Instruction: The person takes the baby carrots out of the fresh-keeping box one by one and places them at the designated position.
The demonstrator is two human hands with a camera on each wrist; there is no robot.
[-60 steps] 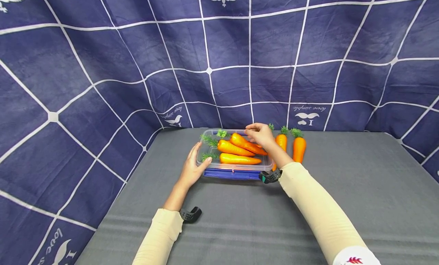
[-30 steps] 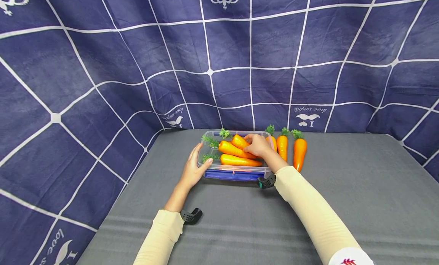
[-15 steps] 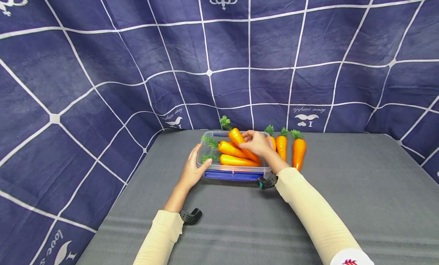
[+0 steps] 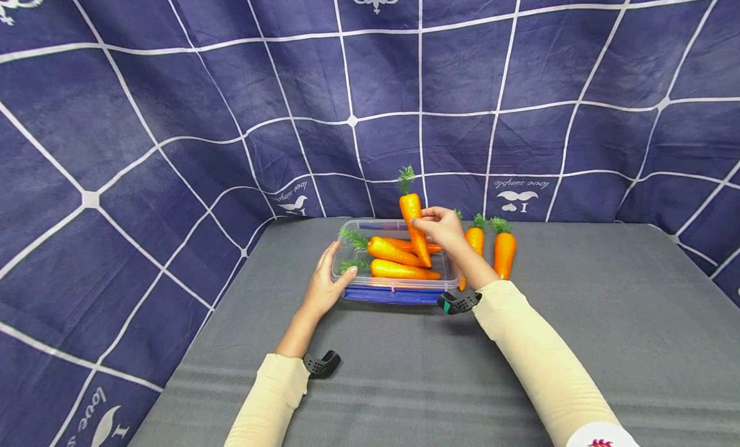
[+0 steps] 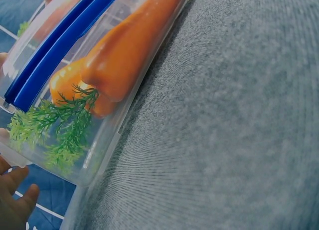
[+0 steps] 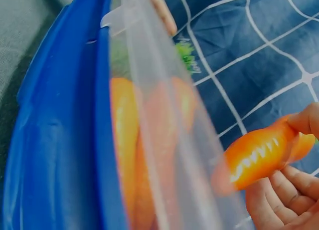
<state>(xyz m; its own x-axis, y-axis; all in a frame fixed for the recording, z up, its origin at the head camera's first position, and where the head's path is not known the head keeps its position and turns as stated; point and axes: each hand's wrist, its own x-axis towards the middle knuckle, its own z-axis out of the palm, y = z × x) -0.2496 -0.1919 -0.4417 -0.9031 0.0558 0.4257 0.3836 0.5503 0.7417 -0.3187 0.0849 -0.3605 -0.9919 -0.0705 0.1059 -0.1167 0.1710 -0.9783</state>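
In the head view, my right hand (image 4: 445,232) pinches an orange carrot (image 4: 412,209) by its upper body. Its leafy top points up and its tip hangs over the clear plastic box (image 4: 396,282). Other carrots (image 4: 399,269) lie in the box, their green tops to the left. The right wrist view shows the held carrot (image 6: 259,152) between thumb and fingers, beyond the box wall. My left hand (image 4: 324,285) rests against the box's left end, fingers extended along the side and thumb near the front rim. A blue latch (image 5: 65,48) crosses the box's near side.
To the right of the box, more carrots lie on the grey table cover (image 4: 578,318), one carrot (image 4: 505,251) farthest right. My right forearm partly hides the others. A blue cloth (image 4: 451,68) with white lines hangs behind and along the left.
My right hand reached into the box, took hold of the rear carrot and lifted it, turning it from lying to nearly upright. My left hand has stayed at the box's left end.
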